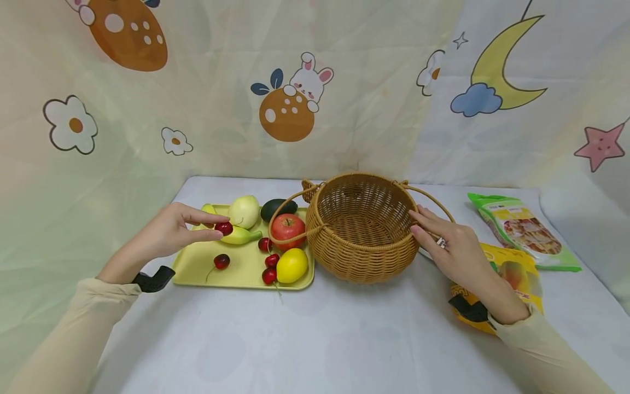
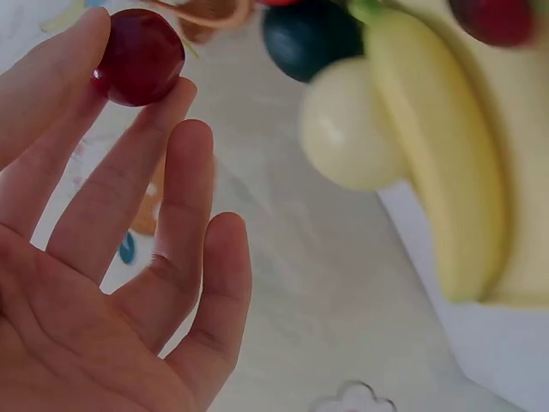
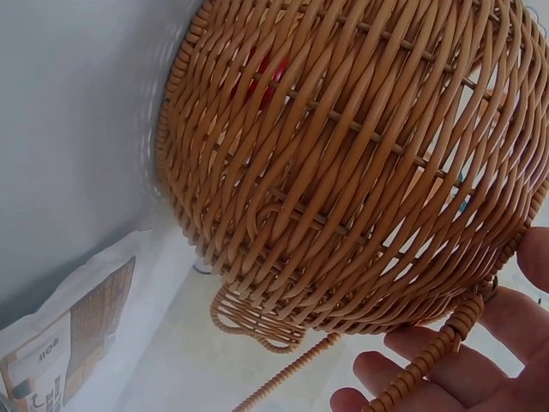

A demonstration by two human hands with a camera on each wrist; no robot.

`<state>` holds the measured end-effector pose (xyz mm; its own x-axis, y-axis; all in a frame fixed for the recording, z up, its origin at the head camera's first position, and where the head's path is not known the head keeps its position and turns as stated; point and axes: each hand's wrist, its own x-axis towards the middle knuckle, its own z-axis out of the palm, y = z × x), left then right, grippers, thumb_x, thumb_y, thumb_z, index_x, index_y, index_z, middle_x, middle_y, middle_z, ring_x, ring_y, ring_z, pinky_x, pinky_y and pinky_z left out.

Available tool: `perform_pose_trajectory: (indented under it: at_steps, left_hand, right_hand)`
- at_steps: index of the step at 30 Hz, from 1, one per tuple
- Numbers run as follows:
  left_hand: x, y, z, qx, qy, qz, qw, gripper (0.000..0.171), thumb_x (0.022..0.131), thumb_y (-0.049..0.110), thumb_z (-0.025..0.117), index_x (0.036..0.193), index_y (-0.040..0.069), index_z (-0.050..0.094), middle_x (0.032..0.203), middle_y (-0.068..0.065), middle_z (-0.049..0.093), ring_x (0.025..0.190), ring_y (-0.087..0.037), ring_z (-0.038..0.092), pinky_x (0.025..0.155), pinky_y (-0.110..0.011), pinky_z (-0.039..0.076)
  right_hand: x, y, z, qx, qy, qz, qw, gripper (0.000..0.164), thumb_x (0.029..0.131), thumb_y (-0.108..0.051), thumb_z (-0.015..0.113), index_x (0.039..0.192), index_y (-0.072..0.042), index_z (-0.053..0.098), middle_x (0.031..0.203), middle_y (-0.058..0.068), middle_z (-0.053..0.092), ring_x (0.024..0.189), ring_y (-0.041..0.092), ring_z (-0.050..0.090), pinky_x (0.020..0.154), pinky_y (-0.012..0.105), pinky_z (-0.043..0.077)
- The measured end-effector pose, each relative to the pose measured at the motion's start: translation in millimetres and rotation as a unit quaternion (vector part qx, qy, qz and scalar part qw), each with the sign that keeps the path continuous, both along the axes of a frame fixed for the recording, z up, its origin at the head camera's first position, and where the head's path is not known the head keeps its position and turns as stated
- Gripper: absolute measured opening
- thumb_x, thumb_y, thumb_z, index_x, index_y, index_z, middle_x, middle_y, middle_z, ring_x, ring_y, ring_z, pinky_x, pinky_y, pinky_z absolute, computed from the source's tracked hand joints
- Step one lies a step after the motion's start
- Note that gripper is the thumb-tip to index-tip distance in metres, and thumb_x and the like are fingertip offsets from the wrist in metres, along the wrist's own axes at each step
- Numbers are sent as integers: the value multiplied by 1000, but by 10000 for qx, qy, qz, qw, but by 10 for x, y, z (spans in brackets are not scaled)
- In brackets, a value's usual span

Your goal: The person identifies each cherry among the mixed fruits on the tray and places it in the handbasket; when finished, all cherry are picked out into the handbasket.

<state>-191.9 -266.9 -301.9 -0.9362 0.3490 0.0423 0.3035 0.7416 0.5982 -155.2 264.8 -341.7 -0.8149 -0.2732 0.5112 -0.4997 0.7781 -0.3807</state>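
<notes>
My left hand (image 1: 169, 230) pinches a dark red cherry (image 1: 223, 228) between thumb and fingertips, above a yellow tray (image 1: 197, 268). In the left wrist view this cherry (image 2: 141, 57) sits at the fingertips, the other fingers spread loosely. A round wicker basket (image 1: 364, 262) stands upright right of the tray, its two handles folded outward. My right hand (image 1: 455, 249) holds the basket's right rim. In the right wrist view, the thumb (image 3: 535, 257) is at the rim, and several fingers show behind a handle (image 3: 420, 360).
On the tray lie a banana (image 1: 240, 236), a pale round fruit (image 1: 244, 212), a dark green fruit (image 1: 278, 209), a red apple (image 1: 287, 228), a lemon (image 1: 292, 266) and several cherries. Right of the basket are a green bag (image 1: 529, 232) and a yellow bag (image 1: 521, 273).
</notes>
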Motion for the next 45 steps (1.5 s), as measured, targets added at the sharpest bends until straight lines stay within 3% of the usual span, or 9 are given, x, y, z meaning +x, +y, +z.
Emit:
perform_pose_trajectory:
  at_steps: [7, 12, 14, 19, 21, 27, 34, 41, 45]
  left_hand:
    - [-87, 405, 248, 217, 164, -645, 9975, 36, 86, 30, 84, 121, 25, 78, 116, 2, 78, 120, -20, 70, 89, -17, 52]
    - [-210, 746, 352, 390, 34, -1141, 9927, 37, 87, 25, 84, 123, 21, 77, 118, 2, 78, 120, -19, 70, 91, -19, 53]
    - [-253, 890, 393, 413, 7, -1320, 9904, 38, 87, 25, 84, 123, 22, 77, 117, 4, 78, 110, -17, 72, 82, -21, 53]
    - [-368, 1234, 515, 274, 51, -1702, 9850, 34, 88, 25, 83, 121, 24, 78, 110, 6, 80, 92, -11, 70, 74, -28, 52]
    - [-429, 1375, 549, 121, 93, -1907, 9815, 32, 88, 26, 82, 120, 24, 79, 107, 5, 80, 90, -12, 69, 77, -30, 53]
    - [-581, 1773, 606, -279, -178, -2448, 9690, 30, 90, 27, 81, 120, 23, 79, 110, 6, 80, 92, -11, 70, 73, -29, 52]
    - [-731, 2160, 667, -287, -468, -2687, 9616, 29, 91, 21, 80, 119, 16, 79, 111, 1, 80, 109, -11, 73, 92, -29, 58]
    - [-848, 2445, 687, -533, -445, -2798, 9575, 28, 90, 19, 80, 118, 16, 79, 113, 1, 80, 107, -10, 74, 92, -27, 58]
    - [-908, 2574, 661, -674, -432, -2888, 9540, 28, 90, 19, 81, 117, 16, 80, 111, 1, 80, 105, -8, 74, 92, -25, 57]
  right_hand:
    - [1, 3, -7, -13, 66, 17, 10000, 41, 103, -21, 63, 142, -9, 62, 145, 22, 58, 56, 18, 59, 49, 24, 33]
    - [-3, 0, -8, -8, 70, 30, 10000, 41, 103, -21, 63, 142, -9, 62, 145, 21, 59, 51, 13, 55, 49, 24, 32]
    - [-6, -6, -8, 4, 63, 31, 10000, 41, 103, -22, 63, 142, -9, 61, 146, 21, 58, 50, 12, 53, 49, 24, 33]
    - [-7, -26, -5, 28, 66, 40, 10000, 42, 104, -23, 62, 143, -10, 61, 147, 20, 58, 76, 34, 71, 61, 36, 50]
    - [-4, -25, -3, 11, 62, 46, 10000, 42, 103, -23, 62, 143, -9, 61, 146, 21, 58, 76, 34, 71, 60, 36, 50]
    - [-2, -7, 3, -8, 77, 35, 10000, 41, 103, -21, 64, 142, -7, 62, 145, 22, 58, 49, 9, 50, 49, 24, 31]
    - [9, -12, 3, -24, 123, 62, 9999, 41, 103, -21, 64, 141, -6, 62, 144, 23, 59, 61, 26, 64, 55, 25, 40]
    - [6, -8, 11, -30, 56, 20, 10000, 41, 103, -22, 63, 141, -8, 62, 145, 22, 59, 54, 18, 57, 51, 25, 33]
    - [-2, -12, 8, -18, 69, 26, 10000, 41, 103, -23, 63, 141, -8, 63, 145, 21, 59, 80, 37, 72, 58, 30, 45]
